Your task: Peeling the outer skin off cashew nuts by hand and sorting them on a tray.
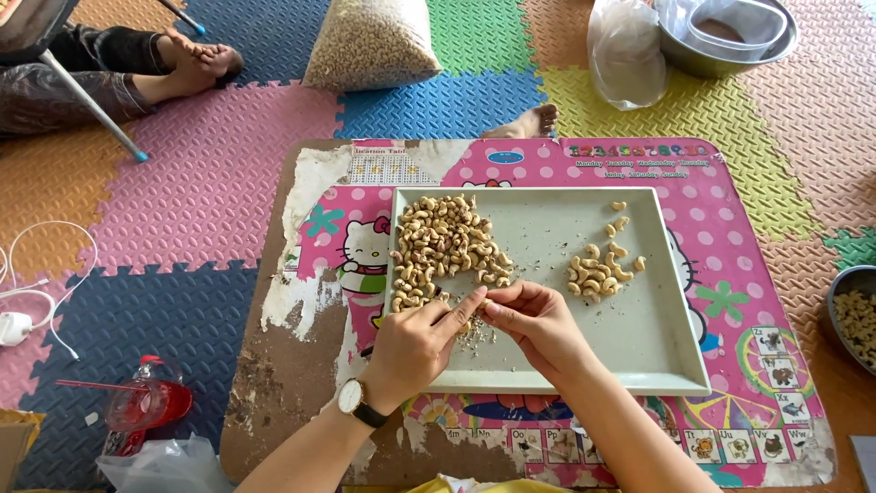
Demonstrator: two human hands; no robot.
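A pale grey-green rectangular tray (639, 347) lies on a worn pink children's table (283, 365). A large heap of unpeeled cashew nuts (445, 245) fills the tray's left part. A small pile of peeled cashews (602, 269) lies right of centre. My left hand (415, 342), with a wristwatch, and my right hand (538, 319) meet over the tray's near left part. Their fingertips pinch one small nut (484, 306) together, mostly hidden by the fingers. Bits of skin (474, 336) lie scattered under the hands.
Colourful foam mats cover the floor. A sack of nuts (370, 44) and a metal bowl (730, 41) with a plastic bag (625, 55) stand beyond the table. Another bowl of cashews (856, 315) sits at right. A person's feet (196, 64) rest at far left; a red bottle (146, 406) at near left.
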